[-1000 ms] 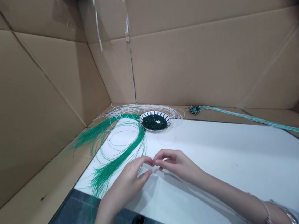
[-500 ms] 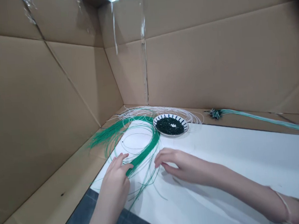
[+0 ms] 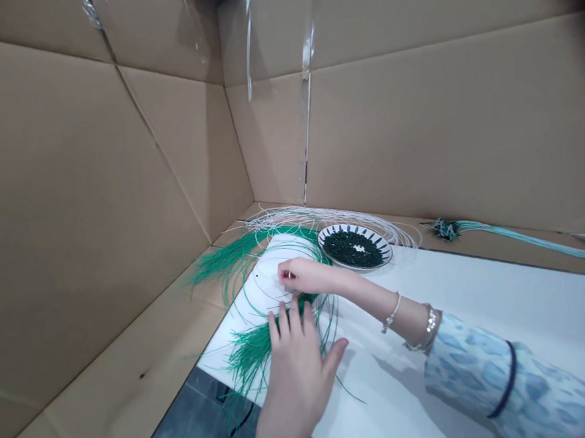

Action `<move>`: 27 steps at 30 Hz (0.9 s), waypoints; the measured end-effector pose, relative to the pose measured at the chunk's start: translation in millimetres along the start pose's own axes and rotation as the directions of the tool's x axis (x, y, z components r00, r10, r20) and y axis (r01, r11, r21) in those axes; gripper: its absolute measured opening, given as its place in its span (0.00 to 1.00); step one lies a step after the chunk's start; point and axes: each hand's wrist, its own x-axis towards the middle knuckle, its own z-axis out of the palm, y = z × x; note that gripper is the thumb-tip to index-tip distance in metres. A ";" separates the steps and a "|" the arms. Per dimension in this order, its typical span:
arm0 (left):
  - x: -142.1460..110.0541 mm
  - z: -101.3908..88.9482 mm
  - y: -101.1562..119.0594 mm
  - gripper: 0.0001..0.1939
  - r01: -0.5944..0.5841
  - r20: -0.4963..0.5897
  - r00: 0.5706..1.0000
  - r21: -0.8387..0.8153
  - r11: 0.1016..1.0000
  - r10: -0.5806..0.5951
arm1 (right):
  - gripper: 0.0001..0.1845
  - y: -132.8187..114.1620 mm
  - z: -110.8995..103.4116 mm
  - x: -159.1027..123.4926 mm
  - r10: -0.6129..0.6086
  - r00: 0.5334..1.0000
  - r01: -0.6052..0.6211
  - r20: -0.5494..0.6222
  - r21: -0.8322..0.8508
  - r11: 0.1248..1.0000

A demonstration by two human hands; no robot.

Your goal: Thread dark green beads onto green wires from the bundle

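While left hand point(image 3: 296, 372) pins strands point(image 3: 254, 355); right hand point(image 3: 301, 276) pinches

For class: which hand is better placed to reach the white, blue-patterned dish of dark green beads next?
Probably the right hand: it lies close beside the white dish, while the left hand is further off, spread over the bundle of thin green strands.

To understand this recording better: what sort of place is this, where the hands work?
Probably a small improvised craft workspace: brown corrugated cardboard walls surround a white work surface, which holds a round patterned ceramic plate of dark green beads and loose green strands.
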 end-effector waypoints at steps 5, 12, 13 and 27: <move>0.5 5.2 5.0 0.27 0.010 -0.015 1.000 -0.084 0.996 -0.011 | 0.16 9.4 -19.1 20.6 0.070 0.991 -0.020 -0.114 0.394 0.919; -1.0 5.3 -22.4 0.29 -0.047 -0.119 0.993 -0.422 0.905 -0.004 | 0.15 10.6 -37.3 -0.1 0.060 0.975 0.116 -0.213 0.723 0.681; 0.6 4.0 -24.5 0.31 -0.049 -0.141 0.990 -0.488 0.872 -0.023 | 0.14 7.0 -39.5 -5.2 0.053 0.975 0.126 -0.215 0.738 0.663; -2.0 -46.9 -26.5 0.21 -0.023 0.086 0.976 -0.873 -0.486 -0.201 | 0.11 -58.7 -10.4 -179.6 0.007 0.985 -0.036 0.172 0.163 0.986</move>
